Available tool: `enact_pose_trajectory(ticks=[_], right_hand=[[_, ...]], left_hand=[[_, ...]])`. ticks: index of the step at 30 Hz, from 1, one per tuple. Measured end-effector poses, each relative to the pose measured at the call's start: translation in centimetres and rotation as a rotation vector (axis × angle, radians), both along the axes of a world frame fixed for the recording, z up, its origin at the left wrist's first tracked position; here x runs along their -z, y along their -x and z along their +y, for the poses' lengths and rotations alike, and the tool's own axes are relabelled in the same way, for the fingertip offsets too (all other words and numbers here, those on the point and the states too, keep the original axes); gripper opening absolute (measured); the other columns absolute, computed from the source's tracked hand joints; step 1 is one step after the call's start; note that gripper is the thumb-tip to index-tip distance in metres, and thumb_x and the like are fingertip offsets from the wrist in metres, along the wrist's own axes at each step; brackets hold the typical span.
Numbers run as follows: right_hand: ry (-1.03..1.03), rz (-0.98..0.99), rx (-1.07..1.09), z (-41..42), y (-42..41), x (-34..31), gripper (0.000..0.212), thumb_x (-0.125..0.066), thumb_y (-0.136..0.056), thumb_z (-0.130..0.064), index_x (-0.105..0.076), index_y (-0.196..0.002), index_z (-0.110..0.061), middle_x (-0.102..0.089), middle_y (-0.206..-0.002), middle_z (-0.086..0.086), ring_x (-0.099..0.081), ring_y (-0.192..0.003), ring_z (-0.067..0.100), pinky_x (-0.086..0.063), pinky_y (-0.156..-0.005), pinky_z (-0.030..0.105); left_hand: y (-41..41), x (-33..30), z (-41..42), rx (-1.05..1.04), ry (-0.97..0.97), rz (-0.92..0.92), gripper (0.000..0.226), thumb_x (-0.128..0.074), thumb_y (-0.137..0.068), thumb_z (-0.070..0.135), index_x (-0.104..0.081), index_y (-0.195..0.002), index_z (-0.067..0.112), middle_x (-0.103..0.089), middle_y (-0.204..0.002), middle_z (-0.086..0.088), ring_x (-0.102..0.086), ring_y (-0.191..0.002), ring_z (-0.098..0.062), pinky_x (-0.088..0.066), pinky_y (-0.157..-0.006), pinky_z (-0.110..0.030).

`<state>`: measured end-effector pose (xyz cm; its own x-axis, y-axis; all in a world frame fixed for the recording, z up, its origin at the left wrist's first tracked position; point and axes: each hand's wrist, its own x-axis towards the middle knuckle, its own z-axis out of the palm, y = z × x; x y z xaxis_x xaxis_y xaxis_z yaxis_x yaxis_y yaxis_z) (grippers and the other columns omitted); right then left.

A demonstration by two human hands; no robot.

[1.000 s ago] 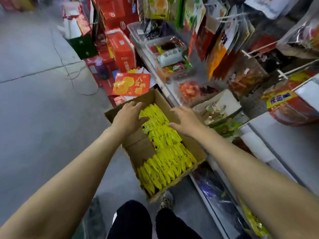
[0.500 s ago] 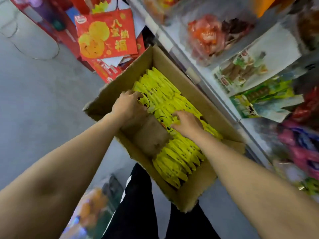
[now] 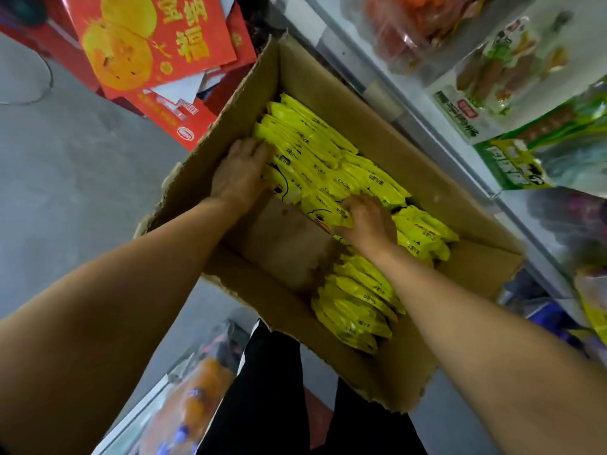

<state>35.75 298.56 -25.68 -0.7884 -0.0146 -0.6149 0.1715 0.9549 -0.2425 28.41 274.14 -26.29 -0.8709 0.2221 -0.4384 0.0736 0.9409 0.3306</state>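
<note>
Grey concrete floor (image 3: pixel 82 192) takes up the left of the view. A white shop shelf (image 3: pixel 437 133) runs diagonally down the right side w/ bagged snacks (image 3: pixel 492 77) on it, too blurred to count.

1 open cardboard box (image 3: pixel 328 83) sits just beside the shelf edge. Its long axis runs parallel to that edge, far-left to near-right in view, flaps up. It's above the person's black trousers (image 3: pixel 272 389); can't tell what it rests on.

At least 2 red gift boxes (image 3: pixel 157 44) lie on the floor beyond the box's far-left corner, the top one printed w/ yellow rounds.

Inside the box are the yellow snack packets (image 3: pixel 312 142), dozens, too many for an exact count. They're packed on edge and overlapped like shingles in approx. 3 bunches along the shelf-side wall. Their long edges slant upper-left to lower-right, same way as the box. The strip of box btm. on the floor side is bare brown card.

2 hands are both in the box. L hand (image 3: pixel 241 172) is flat, fingers straight and together, pointing away from the person and pressing the floor-side face of the far bunch. R hand (image 3: pixel 369 221) is knuckles-up at the middle bunch, fingers curled down into the packets w/ the thumb on the near face, gripping a few.
</note>
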Motion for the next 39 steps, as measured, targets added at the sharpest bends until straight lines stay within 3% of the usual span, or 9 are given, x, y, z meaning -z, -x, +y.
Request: enact_pose_trajectory(ticks=[9,16,19,22,25,27,32,36,39], right_hand=[[0.02,0.017,0.135,-0.6,0.4,-0.3,0.022,-0.072,-0.082,-0.027,-0.069,-0.102,-0.018,-0.061,-0.115,0.008,-0.055,-0.114,0.03,-0.046,-0.086,0.034],[0.277,0.012,0.428,1.7,-0.4,-5.0,0.021,-0.063,-0.094,-0.03,-0.05,-0.102,-0.015,-0.05,-0.07,-0.007,-0.049,-0.073,0.024,-0.028,-0.06,0.033],[0.291,0.066,0.438,2.6,-0.7,-6.8,0.033,-0.061,-0.095,-0.032,-0.051,-0.122,-0.016,-0.062,-0.081,0.001,-0.057,-0.079,0.027,-0.044,-0.069,0.037],[0.394,0.169,0.436,4.0,-1.1,-9.6,0.048,-0.059,-0.096,-0.024,-0.042,-0.14,-0.025,-0.065,-0.119,0.003,-0.061,-0.097,0.021,-0.05,-0.091,0.04],[0.454,0.281,0.372,6.3,-2.4,-13.6,0.065,-0.056,-0.098,-0.013,-0.028,-0.152,-0.035,-0.059,-0.114,-0.019,-0.046,-0.073,-0.011,-0.041,-0.072,0.013],[0.465,0.325,0.341,8.1,-4.2,-16.3,0.055,-0.053,-0.099,-0.011,-0.04,-0.147,-0.034,-0.044,-0.078,-0.024,-0.044,-0.057,-0.015,-0.035,-0.058,0.004],[0.494,0.508,0.418,13.7,-10.7,-21.4,0.019,-0.06,-0.096,-0.02,-0.069,-0.104,-0.034,-0.051,-0.057,-0.007,-0.043,-0.046,0.003,-0.029,-0.049,0.022],[0.524,0.645,0.546,18.8,-17.6,-27.2,0.02,-0.079,-0.079,-0.037,-0.065,-0.092,-0.032,-0.055,-0.067,-0.009,-0.043,-0.053,0.003,-0.03,-0.05,0.018],[0.477,0.778,0.591,23.0,-22.8,-32.0,0.037,-0.087,-0.069,-0.033,-0.06,-0.094,-0.028,-0.061,-0.089,-0.014,-0.055,-0.076,0.006,-0.032,-0.061,0.019]], left_hand=[[-1.0,-0.2,-0.2,0.174,0.156,0.061,0.023,-0.059,-0.089,0.02,-0.066,-0.109,0.013,-0.053,-0.125,-0.009,-0.041,-0.114,-0.034,-0.037,-0.092,-0.042],[-2.1,-5.1,0.3,-0.2,-0.129,-0.321,0.029,-0.072,-0.085,0.026,-0.062,-0.107,0.01,-0.063,-0.101,-0.013,-0.06,-0.092,-0.029,-0.047,-0.075,-0.036],[-3.1,-7.6,1.1,-0.228,-0.212,-0.314,0.03,-0.068,-0.089,0.027,-0.06,-0.109,0.006,-0.057,-0.093,-0.008,-0.059,-0.097,-0.029,-0.041,-0.073,-0.032],[-4.4,-9.8,2.1,-0.267,-0.274,-0.313,0.031,-0.067,-0.09,0.031,-0.059,-0.105,0.006,-0.062,-0.098,-0.01,-0.06,-0.098,-0.03,-0.048,-0.079,-0.037],[-6.2,-12.6,3.8,-0.278,-0.346,-0.263,0.031,-0.063,-0.092,0.032,-0.059,-0.107,0.006,-0.065,-0.106,-0.014,-0.06,-0.101,-0.031,-0.048,-0.085,-0.042],[-7.6,-15.2,5.9,-0.253,-0.359,-0.207,0.029,-0.059,-0.095,0.033,-0.055,-0.095,0.005,-0.063,-0.1,-0.021,-0.059,-0.096,-0.035,-0.042,-0.074,-0.039],[-12.3,-21.8,12.0,-0.31,-0.575,-0.158,0.056,-0.074,-0.071,0.056,-0.06,-0.091,0.005,-0.066,-0.088,-0.011,-0.057,-0.08,-0.02,-0.042,-0.068,-0.035],[-17.6,-27.0,18.1,-0.274,-0.715,-0.157,0.04,-0.087,-0.059,0.045,-0.059,-0.078,0.023,-0.07,-0.075,0.006,-0.062,-0.069,-0.011,-0.049,-0.062,-0.028],[-21.3,-30.9,23.3,-0.117,-0.709,-0.113,0.032,-0.087,-0.066,0.037,-0.072,-0.089,0.021,-0.075,-0.087,0.005,-0.07,-0.083,-0.013,-0.056,-0.082,-0.037]])
